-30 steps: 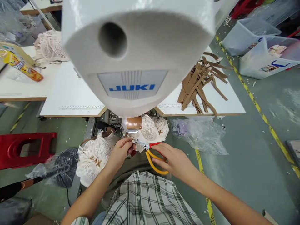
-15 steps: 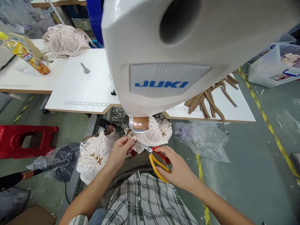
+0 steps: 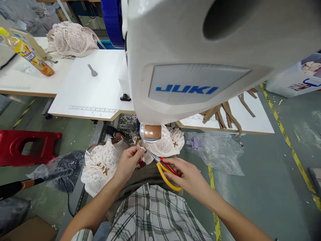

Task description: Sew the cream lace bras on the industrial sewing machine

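My left hand [image 3: 127, 162] pinches the edge of a white lace garment piece [image 3: 168, 142] just below the sewing machine head [image 3: 200, 60]. My right hand [image 3: 188, 175] grips scissors [image 3: 163, 165] with yellow and red handles. Their steel blades point up and left, with the tips at the lace beside my left fingertips. A second white lace piece [image 3: 100, 164] with small brown crosses lies on my lap to the left. The large white JUKI machine head hides most of the table behind it.
A white table [image 3: 92, 90] holds a small grey spoon-shaped tool [image 3: 92, 70], more lace garments [image 3: 71, 38] and a yellow packet [image 3: 25, 52]. Brown strips [image 3: 223, 112] lie on the right table. A red stool [image 3: 25, 147], plastic bags [image 3: 215, 150] and bins [image 3: 296, 78] stand on the floor.
The view has shifted so the machine head fills more of the frame to the right. My right hand has closed the scissors' handles a little; both hands stay at the lace.
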A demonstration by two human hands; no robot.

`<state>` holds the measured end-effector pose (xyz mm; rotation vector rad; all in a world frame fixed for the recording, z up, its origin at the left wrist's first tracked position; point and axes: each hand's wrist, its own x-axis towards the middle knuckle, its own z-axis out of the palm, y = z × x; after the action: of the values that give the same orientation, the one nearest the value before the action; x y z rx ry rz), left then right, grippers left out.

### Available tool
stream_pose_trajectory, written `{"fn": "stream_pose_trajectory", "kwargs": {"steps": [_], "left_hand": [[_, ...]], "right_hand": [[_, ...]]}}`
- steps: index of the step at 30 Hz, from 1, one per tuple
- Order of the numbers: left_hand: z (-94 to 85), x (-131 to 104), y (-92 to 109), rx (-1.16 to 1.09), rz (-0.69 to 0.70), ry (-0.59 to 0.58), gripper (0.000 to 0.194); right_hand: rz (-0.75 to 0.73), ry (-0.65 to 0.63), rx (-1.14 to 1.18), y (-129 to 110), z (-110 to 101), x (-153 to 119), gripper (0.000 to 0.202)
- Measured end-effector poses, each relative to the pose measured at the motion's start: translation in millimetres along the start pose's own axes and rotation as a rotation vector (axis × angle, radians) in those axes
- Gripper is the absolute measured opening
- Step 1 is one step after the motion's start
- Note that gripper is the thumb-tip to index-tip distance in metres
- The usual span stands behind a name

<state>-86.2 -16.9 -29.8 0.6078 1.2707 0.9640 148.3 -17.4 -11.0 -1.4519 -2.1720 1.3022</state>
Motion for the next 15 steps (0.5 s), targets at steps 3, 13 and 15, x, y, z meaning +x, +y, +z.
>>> {"fn": "stream_pose_trajectory", "kwargs": {"steps": [3, 13, 15], "left_hand": [[1.0, -1, 2, -0.099, -0.028, 0.009, 0.033], [10.3, -1, 15, -0.237, -0.057, -0.078, 0.031], [11.6, -3, 22, -0.201, -0.071, -0.094, 0.031]], "right_hand": [[0.016, 0.058, -0.020, 7, -7, -11, 0.029], [-0.086, 0.539, -0.619, 35, -115, 70, 0.036], [-0.171, 0.609, -0.646, 20, -111, 76, 0.036]]}}
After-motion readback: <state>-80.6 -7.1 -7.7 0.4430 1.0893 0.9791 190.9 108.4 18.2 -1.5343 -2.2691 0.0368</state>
